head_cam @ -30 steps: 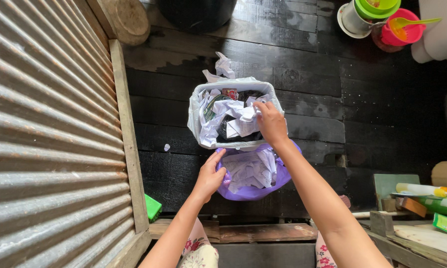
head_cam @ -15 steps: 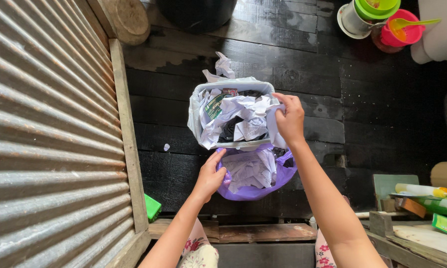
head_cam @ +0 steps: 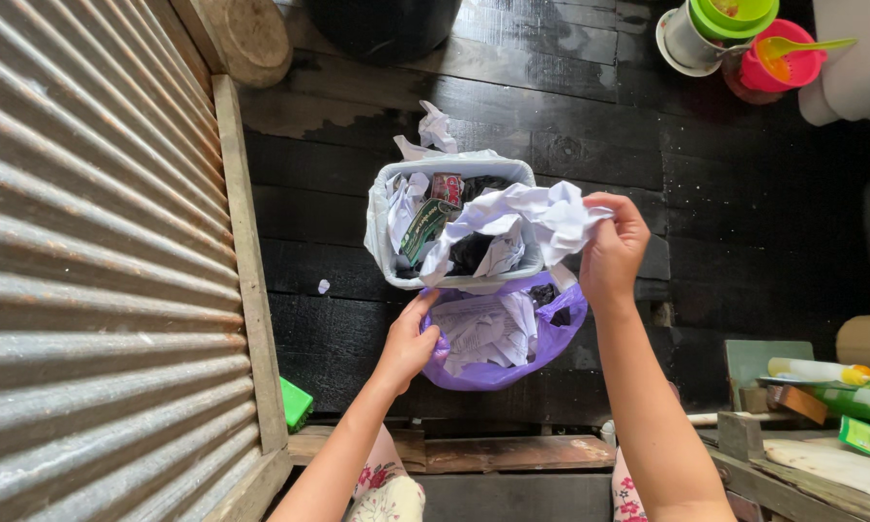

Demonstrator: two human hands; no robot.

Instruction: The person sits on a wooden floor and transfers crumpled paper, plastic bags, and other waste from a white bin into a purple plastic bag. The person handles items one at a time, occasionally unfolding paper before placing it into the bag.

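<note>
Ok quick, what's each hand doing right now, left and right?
Left hand: closed on the rim of the purple bag.
Right hand: closed on crumpled white paper above the white bin.

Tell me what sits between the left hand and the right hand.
In the head view, the open purple bag with crumpled paper inside lies between the left hand, which grips its rim, and the right hand, which holds crumpled white paper.

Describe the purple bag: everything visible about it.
The purple bag looks like thin, glossy plastic, open at the top and bulging round. It sits on the dark plank floor, against the near side of the white bin. Crumpled white paper fills it. The left hand grips its rim on the left edge.
</note>
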